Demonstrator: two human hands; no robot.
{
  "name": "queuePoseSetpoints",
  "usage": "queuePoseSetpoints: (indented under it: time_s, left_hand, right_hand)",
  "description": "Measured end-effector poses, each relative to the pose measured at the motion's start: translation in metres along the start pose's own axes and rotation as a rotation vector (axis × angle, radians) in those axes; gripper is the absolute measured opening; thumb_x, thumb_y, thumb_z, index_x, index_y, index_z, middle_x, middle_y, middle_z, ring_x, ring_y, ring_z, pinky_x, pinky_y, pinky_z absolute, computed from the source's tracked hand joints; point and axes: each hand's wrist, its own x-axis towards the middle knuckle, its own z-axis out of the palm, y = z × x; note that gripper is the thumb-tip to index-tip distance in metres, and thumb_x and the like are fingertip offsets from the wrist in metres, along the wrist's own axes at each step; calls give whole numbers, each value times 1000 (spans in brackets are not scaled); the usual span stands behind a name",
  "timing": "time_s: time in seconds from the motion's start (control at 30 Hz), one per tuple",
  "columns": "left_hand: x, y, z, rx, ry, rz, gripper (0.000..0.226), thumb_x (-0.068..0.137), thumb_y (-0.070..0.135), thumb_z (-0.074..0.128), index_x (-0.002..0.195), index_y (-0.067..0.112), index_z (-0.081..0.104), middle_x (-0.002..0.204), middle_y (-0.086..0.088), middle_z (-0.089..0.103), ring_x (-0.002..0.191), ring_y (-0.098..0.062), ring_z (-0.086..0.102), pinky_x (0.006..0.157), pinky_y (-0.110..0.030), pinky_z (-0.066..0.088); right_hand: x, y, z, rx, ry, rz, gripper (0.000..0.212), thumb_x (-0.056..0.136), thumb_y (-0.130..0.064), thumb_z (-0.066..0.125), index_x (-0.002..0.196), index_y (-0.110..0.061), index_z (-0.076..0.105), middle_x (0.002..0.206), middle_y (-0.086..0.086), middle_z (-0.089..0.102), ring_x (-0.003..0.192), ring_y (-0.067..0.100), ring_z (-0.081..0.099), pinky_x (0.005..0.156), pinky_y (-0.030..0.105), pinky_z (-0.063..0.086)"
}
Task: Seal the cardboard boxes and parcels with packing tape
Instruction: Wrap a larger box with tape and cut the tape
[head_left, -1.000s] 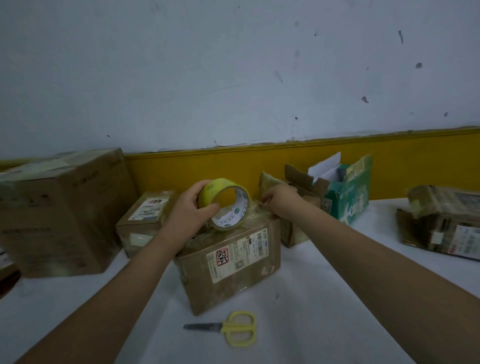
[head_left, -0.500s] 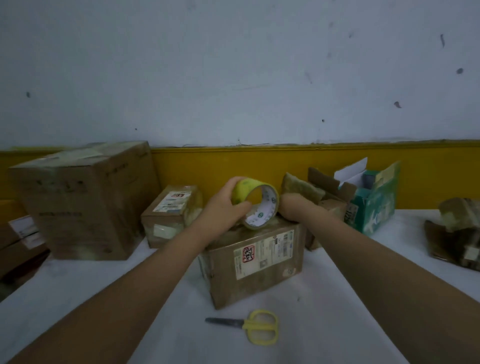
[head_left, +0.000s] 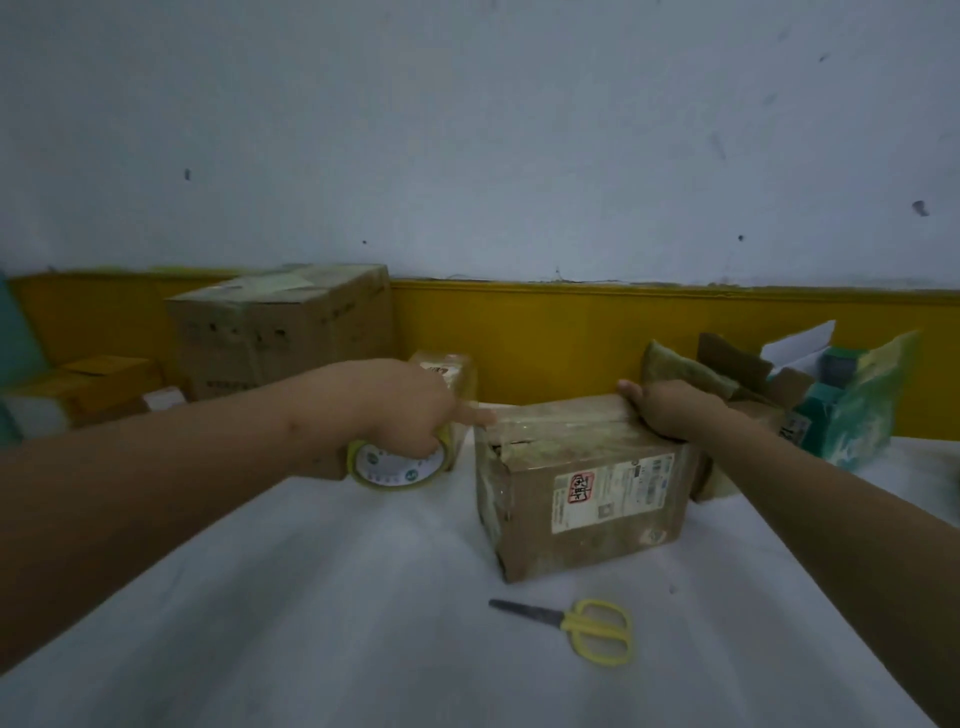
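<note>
1. Head view, progress. The labelled box (head_left: 587, 488) stands on the tabletop (head_left: 311, 597) in front of me. Its top flaps are down and glossy with tape along the seam. A tear at its near left corner looks uncovered, so I judge this box only partly sealed.
2. Head view, remainder. The scissors (head_left: 576, 626) lie just in front of the box, untouched. The green carton (head_left: 862, 405) at the right has its flaps up and appears unsealed. The large box (head_left: 280, 327) and the small parcel (head_left: 457, 371) at the left already show tape.
3. Head view, left grip (head_left: 410, 415). My fingers curl round the tape roll (head_left: 395, 467), which I hold just left of the box. My forefinger is extended and touches the box's upper left edge. I cannot tell whether a strip runs from roll to box.
4. Head view, right grip (head_left: 670, 410). It clasps the box's far right top corner, thumb along the top edge, steadying it.
</note>
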Motion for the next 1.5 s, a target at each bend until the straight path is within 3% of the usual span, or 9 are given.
queuePoseSetpoints:
  time_s: [0.2, 0.4, 0.57, 0.7, 0.93, 1.07, 1.2, 1.3, 1.5]
  left_hand:
    - [-1, 6, 31, -107, 67, -45, 76, 100, 25, 45, 154, 45, -4, 64, 1, 40, 57, -13, 43, 52, -29, 37]
    - [9, 19, 74, -366, 107, -93, 89, 101, 28, 46, 150, 37, -28, 67, -7, 54, 57, -19, 49, 55, -34, 41]
    - [16, 36, 84, -566, 135, -87, 91, 102, 29, 45, 146, 31, -35, 69, -3, 50, 59, -15, 48, 59, -31, 42]
    - [20, 39, 93, -578, 167, -124, 90, 100, 29, 48, 153, 17, -23, 111, -21, 63, 92, -32, 60, 85, -40, 52]
    - [12, 48, 96, -1221, 282, -113, 100, 92, 29, 68, 156, 29, -10, 112, 0, 62, 92, -14, 63, 71, -24, 53]
    - [4, 71, 99, -1644, 298, -150, 81, 92, 38, 67, 154, 28, 15, 94, 1, 71, 74, -17, 70, 64, -25, 56]
    - [15, 89, 102, -1729, 270, -193, 78, 86, 66, 59, 148, 32, 25, 124, -10, 65, 100, -21, 68, 83, -30, 57]
    - [29, 107, 101, -1849, 353, -322, 62, 91, 47, 66, 138, 26, 32, 122, -13, 63, 101, -26, 67, 82, -37, 57]
    - [49, 144, 94, -2324, 449, -364, 56, 88, 27, 74, 127, 9, 38, 101, -30, 65, 64, -36, 71, 52, -38, 56]
  right_hand:
    - [7, -1, 3, -81, -20, -27, 50, 108, -37, 14, 157, -29, 7, 126, 21, 55, 109, 32, 59, 95, 46, 50]
    - [1, -21, -1, -316, 78, -150, 43, 107, -35, 25, 134, -12, 51, 129, 18, 56, 115, 34, 55, 99, 48, 47]
    - [-52, -101, 29, -255, -146, -310, 88, 87, -79, 3, 157, -25, -4, 163, 4, -15, 151, 30, -13, 116, 58, -7]
    - [-62, -127, 36, -269, -246, -479, 90, 83, -83, 4, 156, -31, -11, 163, -2, -19, 150, 23, -17, 116, 60, -10]
    - [-59, -120, 10, -412, -368, -594, 83, 96, -68, 26, 155, -26, -15, 162, -4, -23, 150, 19, -17, 120, 54, -3]
    - [-87, -116, -10, -586, -166, -688, 74, 102, -50, 38, 158, -19, 3, 165, 2, -7, 152, 27, 3, 121, 46, 15]
    - [-149, -57, 10, -287, 555, -859, 27, 92, -31, 61, 115, -18, 58, 116, 4, 54, 101, 23, 53, 77, 35, 43]
    - [-186, 5, 51, -21, 323, -716, 14, 92, -36, 61, 99, -24, 64, 94, -8, 54, 75, 3, 47, 66, 26, 39]
    - [-188, 42, 110, 124, 38, -704, 22, 95, -29, 61, 110, -17, 72, 107, -5, 61, 88, -5, 49, 82, 9, 37]
